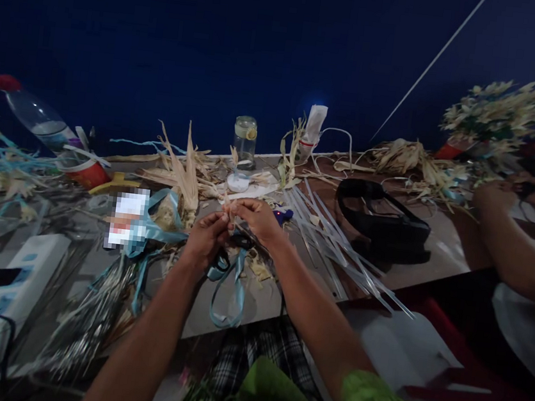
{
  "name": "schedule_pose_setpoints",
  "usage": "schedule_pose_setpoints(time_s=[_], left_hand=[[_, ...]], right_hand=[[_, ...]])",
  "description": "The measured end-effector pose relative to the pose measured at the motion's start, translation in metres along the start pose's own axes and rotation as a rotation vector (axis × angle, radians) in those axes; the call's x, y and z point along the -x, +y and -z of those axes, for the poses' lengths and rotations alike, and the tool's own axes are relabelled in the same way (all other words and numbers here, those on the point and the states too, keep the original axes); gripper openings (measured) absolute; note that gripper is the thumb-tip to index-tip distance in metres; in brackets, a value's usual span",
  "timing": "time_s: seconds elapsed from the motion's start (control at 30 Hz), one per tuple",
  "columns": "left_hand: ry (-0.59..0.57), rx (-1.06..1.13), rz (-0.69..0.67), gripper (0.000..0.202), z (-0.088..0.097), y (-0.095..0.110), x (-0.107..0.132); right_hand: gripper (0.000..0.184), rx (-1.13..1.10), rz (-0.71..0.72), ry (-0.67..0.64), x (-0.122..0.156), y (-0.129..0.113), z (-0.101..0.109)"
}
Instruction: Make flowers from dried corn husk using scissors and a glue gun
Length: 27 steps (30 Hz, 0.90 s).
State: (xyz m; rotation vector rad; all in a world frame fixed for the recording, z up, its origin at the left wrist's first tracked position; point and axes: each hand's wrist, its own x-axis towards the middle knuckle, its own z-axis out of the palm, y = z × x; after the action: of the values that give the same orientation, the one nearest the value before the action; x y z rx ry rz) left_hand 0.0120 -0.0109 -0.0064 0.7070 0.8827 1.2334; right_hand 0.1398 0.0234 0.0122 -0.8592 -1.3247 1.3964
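My left hand (205,237) and my right hand (258,219) meet over the middle of the table, fingertips pinched together on a small pale strip of dried husk (230,210). A light blue ribbon (231,290) hangs in a loop below the hands, over the table's front edge. Black scissors (229,257) lie just under my hands. Dried corn husks (186,175) are piled right behind them. What else the fingers hold is too small to make out.
A glass jar (245,139), a tilted plastic bottle (39,120), a power strip (0,299), a bundle of thin sticks (340,244) and a black strap (381,223) lie about. Another person's arms (508,244) rest at the right by husk flowers (499,114).
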Motion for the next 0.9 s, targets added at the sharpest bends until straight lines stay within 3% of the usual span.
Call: schedule_pose_setpoints(time_s=[0.1,0.2,0.63,0.9], left_hand=[[-0.034,0.042,0.007,0.021,0.001,0.002,0.001],[-0.043,0.048,0.013,0.021,0.001,0.003,0.002],[-0.143,0.041,0.050,0.020,-0.001,0.003,0.003],[-0.139,0.037,0.051,0.021,-0.001,0.002,0.003]], right_hand=[[0.020,0.014,0.086,0.122,-0.001,-0.001,0.002],[0.021,0.053,0.073,0.205,-0.002,0.000,0.005],[0.027,0.193,0.180,0.198,0.002,0.007,-0.003],[0.026,0.076,0.073,0.226,0.001,0.012,-0.008]])
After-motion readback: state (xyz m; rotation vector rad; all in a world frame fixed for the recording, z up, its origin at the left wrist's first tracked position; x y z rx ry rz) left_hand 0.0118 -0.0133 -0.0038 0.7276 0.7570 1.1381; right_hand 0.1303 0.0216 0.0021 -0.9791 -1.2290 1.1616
